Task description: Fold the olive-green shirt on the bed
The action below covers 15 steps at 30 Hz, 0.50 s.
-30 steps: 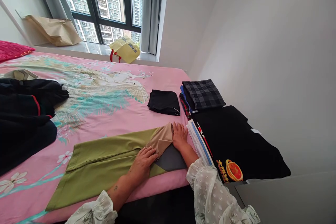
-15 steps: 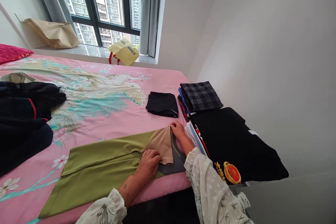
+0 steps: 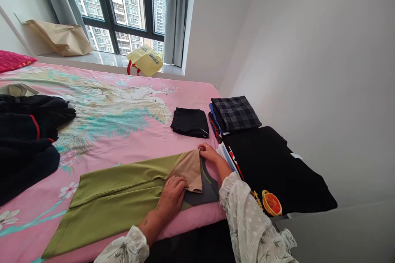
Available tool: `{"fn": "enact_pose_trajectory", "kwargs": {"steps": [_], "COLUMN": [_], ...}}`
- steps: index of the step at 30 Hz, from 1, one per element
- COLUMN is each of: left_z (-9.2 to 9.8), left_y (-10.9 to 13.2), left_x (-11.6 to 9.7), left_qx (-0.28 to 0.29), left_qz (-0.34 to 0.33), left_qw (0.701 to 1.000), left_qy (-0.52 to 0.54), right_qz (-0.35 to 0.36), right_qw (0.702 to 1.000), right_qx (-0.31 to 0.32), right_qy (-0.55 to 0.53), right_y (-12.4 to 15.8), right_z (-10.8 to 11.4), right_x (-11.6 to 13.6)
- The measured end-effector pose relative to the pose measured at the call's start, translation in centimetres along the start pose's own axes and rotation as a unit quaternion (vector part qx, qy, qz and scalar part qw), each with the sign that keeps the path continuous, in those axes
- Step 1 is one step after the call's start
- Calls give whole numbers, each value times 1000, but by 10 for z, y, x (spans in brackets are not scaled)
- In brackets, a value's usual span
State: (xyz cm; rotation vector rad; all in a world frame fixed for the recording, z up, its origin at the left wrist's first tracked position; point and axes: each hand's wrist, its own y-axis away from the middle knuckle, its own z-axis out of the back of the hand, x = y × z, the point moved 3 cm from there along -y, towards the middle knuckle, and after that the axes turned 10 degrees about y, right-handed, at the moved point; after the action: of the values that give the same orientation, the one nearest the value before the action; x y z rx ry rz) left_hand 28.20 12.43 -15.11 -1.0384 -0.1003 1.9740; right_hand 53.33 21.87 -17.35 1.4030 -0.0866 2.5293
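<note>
A green shirt (image 3: 123, 197) lies stretched along the bed's near edge, one side folded in. Its tan sleeve (image 3: 191, 172) rests across the right part, and a dark grey panel (image 3: 202, 191) shows beyond it. My left hand (image 3: 173, 195) lies on the fabric at the inner end of the sleeve, palm down with its fingers extended. At the far right corner my right hand (image 3: 208, 152) pinches the edge of the shirt where the sleeve begins. Part of the cloth under both hands is hidden.
Folded black cloth (image 3: 190, 123) sits beyond the shirt. To the right are a checked folded garment (image 3: 236, 113), a stack of folded clothes (image 3: 228, 158) and a black T-shirt (image 3: 274, 168). Dark crumpled clothes (image 3: 27, 144) lie at left. Bags stand by the window.
Almost nothing differs. The view has shifted slightly; both hands keep about the same places on the shirt.
</note>
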Motion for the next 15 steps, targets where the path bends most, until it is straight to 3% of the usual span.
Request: {"fn": "enact_pose_trajectory", "kwargs": {"steps": [9, 15], "left_z": [-3, -4], "left_y": [0, 1], "left_x": [3, 6], "left_qx": [-4, -6], "left_qz": [5, 7], "left_qw": [1000, 1000], "left_qy": [2, 1], "right_qz": [7, 50], "right_qw": [998, 998], "right_qx": [-13, -29], "right_qy": [-67, -38], "right_y": [3, 8], "right_z": [14, 6], "right_x": [6, 13]}}
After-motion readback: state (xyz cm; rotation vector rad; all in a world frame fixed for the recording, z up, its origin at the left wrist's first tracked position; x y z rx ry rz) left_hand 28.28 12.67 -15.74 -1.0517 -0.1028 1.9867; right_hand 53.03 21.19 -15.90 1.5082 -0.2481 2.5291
